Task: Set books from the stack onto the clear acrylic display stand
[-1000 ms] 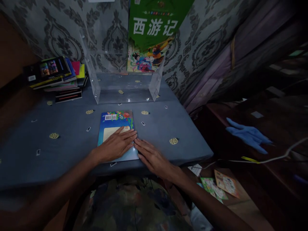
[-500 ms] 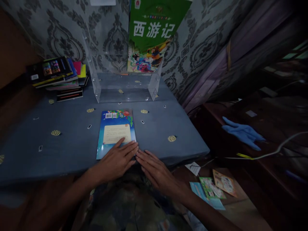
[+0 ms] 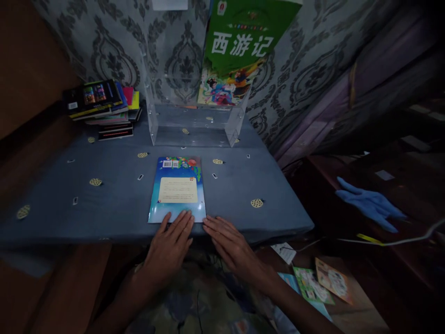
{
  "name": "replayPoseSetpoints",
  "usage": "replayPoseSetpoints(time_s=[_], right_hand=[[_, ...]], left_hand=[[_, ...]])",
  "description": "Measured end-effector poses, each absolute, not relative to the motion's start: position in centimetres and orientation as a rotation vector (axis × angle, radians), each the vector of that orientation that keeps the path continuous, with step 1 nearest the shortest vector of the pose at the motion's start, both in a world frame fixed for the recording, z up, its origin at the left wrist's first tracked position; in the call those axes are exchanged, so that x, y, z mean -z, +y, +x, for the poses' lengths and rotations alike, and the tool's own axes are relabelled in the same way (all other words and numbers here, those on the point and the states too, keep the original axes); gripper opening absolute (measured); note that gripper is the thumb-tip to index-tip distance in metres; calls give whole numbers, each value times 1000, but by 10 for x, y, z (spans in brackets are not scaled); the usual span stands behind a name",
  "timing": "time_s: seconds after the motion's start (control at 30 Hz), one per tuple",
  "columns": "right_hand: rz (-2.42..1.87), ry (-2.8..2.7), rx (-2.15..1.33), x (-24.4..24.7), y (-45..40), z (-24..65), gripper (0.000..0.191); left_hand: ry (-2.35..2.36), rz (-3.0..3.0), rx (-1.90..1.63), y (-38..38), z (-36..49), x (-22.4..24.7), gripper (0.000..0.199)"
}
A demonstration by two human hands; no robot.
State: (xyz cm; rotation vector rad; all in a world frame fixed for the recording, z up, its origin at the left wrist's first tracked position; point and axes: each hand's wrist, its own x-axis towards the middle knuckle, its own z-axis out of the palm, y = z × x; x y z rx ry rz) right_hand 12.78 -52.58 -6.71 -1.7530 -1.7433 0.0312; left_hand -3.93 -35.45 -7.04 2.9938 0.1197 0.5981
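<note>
A blue book [image 3: 178,213] lies flat on the grey-blue tablecloth near the front edge, its back cover with barcodes and a cream text panel facing up. My left hand [image 3: 174,241] rests at the book's near edge, fingers stretched out and fingertips on the cover. At the book's lower right corner, my right hand [image 3: 229,243] lies flat with fingers extended and close together, touching or just beside the corner. Neither hand grips anything. Behind the book stands a clear acrylic stand [image 3: 194,134], with a green picture book [image 3: 239,55] upright on its right side.
A stack of books [image 3: 100,104] sits at the table's back left. Right of the table, a blue glove [image 3: 370,202] lies on a dark surface with a pale cable [image 3: 399,243]. Several booklets [image 3: 333,280] lie lower down at right. A purple curtain [image 3: 320,106] hangs behind.
My left hand has slid off the book's lower right part back to its near edge, leaving the text panel uncovered. My right hand stays by the corner. The view has shifted slightly left.
</note>
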Motion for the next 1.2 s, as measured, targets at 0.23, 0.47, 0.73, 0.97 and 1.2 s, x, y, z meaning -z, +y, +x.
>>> replayPoseSetpoints(time_s=[0.23, 0.47, 0.73, 0.97, 1.2], right_hand=[[-1745, -1701, -38, 62, -522, 127, 53], [-1695, -1779, -129, 36, -489, 123, 46], [-1587, -2085, -395, 27, -391, 109, 51], [-1608, -2119, -407, 45, -321, 156, 47], [-1880, -1878, -253, 55, -297, 227, 45]], left_hand=[[384, 3004, -673, -328, -76, 72, 62], [456, 3007, -747, -317, -89, 75, 65], [453, 3027, -761, -317, -88, 75, 56], [443, 3000, -816, -315, -85, 73, 51], [385, 3032, -831, -306, -85, 76, 49]])
